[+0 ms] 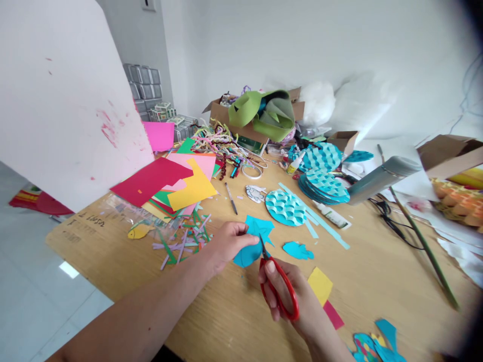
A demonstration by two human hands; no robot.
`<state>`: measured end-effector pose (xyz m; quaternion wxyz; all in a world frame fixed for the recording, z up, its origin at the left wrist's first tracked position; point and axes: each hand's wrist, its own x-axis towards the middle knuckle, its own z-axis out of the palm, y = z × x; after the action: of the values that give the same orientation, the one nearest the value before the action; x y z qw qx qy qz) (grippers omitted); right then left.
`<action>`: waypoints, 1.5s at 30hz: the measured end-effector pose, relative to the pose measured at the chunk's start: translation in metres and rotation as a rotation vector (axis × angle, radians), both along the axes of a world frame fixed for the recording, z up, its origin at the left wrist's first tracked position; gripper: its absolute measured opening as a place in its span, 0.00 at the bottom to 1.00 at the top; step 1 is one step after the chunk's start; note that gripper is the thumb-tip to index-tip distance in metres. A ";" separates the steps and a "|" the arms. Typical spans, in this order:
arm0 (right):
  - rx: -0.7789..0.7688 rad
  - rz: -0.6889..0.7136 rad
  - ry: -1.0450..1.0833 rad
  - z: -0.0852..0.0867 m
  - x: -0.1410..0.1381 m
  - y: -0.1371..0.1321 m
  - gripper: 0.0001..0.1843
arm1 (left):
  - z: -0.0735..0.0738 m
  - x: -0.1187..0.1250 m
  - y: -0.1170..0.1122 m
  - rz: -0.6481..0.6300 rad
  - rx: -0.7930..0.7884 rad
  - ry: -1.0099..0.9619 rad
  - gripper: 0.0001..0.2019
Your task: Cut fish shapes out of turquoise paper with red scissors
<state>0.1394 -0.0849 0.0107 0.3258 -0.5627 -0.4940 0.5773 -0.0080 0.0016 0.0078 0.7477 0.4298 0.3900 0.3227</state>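
Scissors (290,282), one pair, gripped in right hand (303,295); left hand (227,245) pinches blue paper (249,255); one blue cutout (298,250) nearby.

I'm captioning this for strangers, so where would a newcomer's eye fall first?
Probably the red-handled scissors in the right hand, at the blue paper the left hand holds. The white panel at upper left might come next, then the green material over the cardboard box behind.

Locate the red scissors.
In the head view, the red scissors are right of and below centre, in the right hand, blades at the blue paper.
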 end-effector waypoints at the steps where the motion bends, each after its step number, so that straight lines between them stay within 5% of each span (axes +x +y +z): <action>1: 0.000 -0.004 0.005 0.000 0.000 0.000 0.30 | 0.000 0.000 0.000 0.001 0.001 0.001 0.14; 45: -0.026 0.020 -0.052 0.003 -0.001 0.002 0.30 | -0.001 0.001 -0.001 0.030 -0.024 0.051 0.15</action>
<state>0.1388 -0.0831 0.0134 0.2997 -0.5769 -0.5003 0.5719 -0.0070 0.0004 0.0069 0.7376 0.4229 0.4194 0.3182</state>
